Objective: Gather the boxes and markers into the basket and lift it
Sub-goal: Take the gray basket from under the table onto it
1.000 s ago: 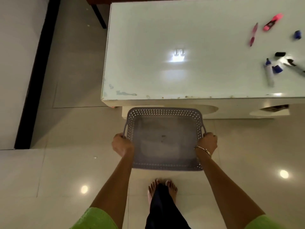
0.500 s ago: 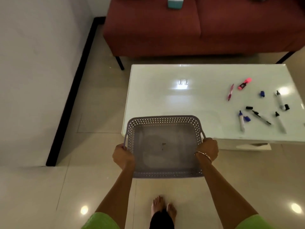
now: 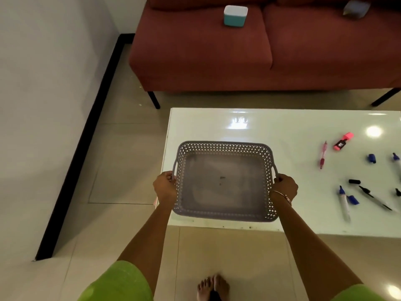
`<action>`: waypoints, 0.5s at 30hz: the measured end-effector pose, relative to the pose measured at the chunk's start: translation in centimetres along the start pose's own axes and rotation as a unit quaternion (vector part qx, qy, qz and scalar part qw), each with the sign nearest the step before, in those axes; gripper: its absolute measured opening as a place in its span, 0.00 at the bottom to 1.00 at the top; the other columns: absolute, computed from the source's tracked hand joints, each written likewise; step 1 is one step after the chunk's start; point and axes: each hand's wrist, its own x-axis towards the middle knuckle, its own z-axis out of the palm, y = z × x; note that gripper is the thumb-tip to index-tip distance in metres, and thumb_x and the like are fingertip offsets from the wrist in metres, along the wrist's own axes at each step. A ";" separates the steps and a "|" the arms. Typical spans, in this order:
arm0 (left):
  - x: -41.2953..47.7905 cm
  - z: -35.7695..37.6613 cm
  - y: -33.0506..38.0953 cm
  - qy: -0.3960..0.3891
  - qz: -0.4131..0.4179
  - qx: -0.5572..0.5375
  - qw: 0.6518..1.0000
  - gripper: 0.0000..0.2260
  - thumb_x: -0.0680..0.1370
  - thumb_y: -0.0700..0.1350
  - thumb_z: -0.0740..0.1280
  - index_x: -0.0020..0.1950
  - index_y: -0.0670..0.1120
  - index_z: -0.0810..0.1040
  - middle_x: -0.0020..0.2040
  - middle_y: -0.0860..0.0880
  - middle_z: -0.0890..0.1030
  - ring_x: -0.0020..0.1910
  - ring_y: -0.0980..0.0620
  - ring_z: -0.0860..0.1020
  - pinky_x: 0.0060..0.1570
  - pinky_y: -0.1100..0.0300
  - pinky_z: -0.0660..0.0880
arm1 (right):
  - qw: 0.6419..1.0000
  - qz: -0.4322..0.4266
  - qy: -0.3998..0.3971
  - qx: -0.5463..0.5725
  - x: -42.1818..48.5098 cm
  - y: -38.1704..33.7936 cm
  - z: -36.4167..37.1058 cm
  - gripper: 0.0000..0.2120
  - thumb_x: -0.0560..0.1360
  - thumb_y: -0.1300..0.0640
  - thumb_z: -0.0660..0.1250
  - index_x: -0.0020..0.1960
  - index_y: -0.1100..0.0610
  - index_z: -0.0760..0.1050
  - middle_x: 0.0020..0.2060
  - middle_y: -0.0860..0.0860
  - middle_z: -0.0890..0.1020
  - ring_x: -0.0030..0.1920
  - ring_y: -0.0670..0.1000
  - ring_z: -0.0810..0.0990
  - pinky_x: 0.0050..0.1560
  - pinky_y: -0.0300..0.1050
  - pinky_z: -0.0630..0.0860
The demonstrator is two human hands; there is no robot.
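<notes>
Currently, the empty perforated grey basket point(image 3: 225, 146) is being gripped by both side handles, left hand point(image 3: 165, 187) and right hand point(image 3: 285, 187) each curled round one, over the white table point(image 3: 282, 131). It is being judged light, slightly flexible plastic. Markers point(image 3: 344, 202) are lying at its 3 o'clock, a teal box point(image 3: 235, 15) at 12.

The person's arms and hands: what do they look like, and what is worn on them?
Both arms are bare below short, bright green sleeves: the left sleeve and the right sleeve show at the bottom edge. The left hand wears nothing visible. Next to the right hand, a thin, gold-coloured bangle circles the wrist. No gloves and no watch show.
</notes>
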 end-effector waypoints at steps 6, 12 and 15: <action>2.3 2.2 -0.5 0.006 0.014 0.019 1.000 0.11 0.72 0.28 0.61 0.48 0.37 0.80 0.45 0.38 0.83 0.43 0.41 0.82 0.49 0.52 0.79 | 1.000 -0.003 -0.012 -0.019 2.1 -0.2 1.7 0.10 0.73 0.71 0.60 0.47 0.66 0.80 0.44 0.67 0.81 0.47 0.66 0.78 0.46 0.53 0.73; 2.3 2.5 -2.3 -0.002 0.014 0.042 0.999 0.10 0.73 0.29 0.61 0.48 0.36 0.80 0.45 0.38 0.83 0.42 0.42 0.81 0.45 0.57 0.75 | 0.999 -0.002 -0.021 -0.028 2.2 0.1 2.7 0.10 0.73 0.71 0.61 0.48 0.66 0.80 0.45 0.67 0.81 0.48 0.66 0.78 0.47 0.53 0.73; 2.2 2.7 -3.0 -0.005 0.014 0.036 0.999 0.09 0.73 0.30 0.63 0.51 0.37 0.79 0.47 0.39 0.83 0.41 0.46 0.79 0.45 0.60 0.74 | 0.999 -0.001 -0.023 -0.030 2.7 0.4 3.2 0.10 0.73 0.71 0.60 0.48 0.67 0.80 0.44 0.67 0.81 0.48 0.66 0.78 0.47 0.53 0.73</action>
